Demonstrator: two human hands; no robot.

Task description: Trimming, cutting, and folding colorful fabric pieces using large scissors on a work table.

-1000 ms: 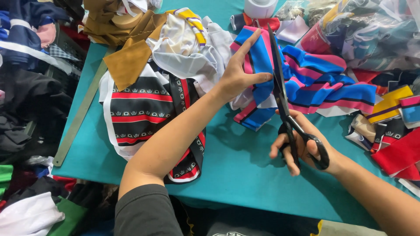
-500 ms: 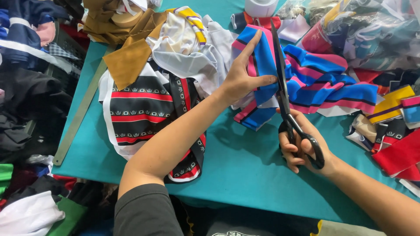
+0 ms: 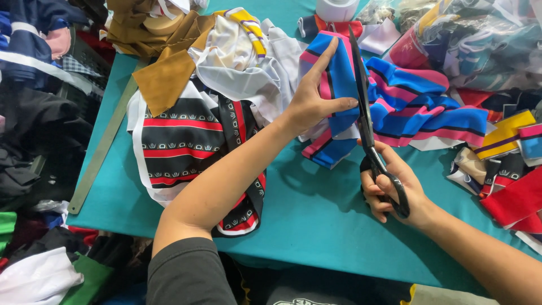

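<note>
You have a single view, worn on your head and tilted steeply down over the teal table [image 3: 316, 226], so there is no second view to share ground with. It faces away from your body: your chest sits at 6 o'clock, the far table edge at 12. The lens is close enough that both forearms enter from the bottom edge and your left hand [image 3: 314, 101] lands just above centre, your right hand [image 3: 392, 186] toward 4 o'clock. The table runs slightly skewed, its near-left edge slanting from 7 toward 11 o'clock. Cloth piles crowd the frame from 9 round to 3 o'clock.
</note>
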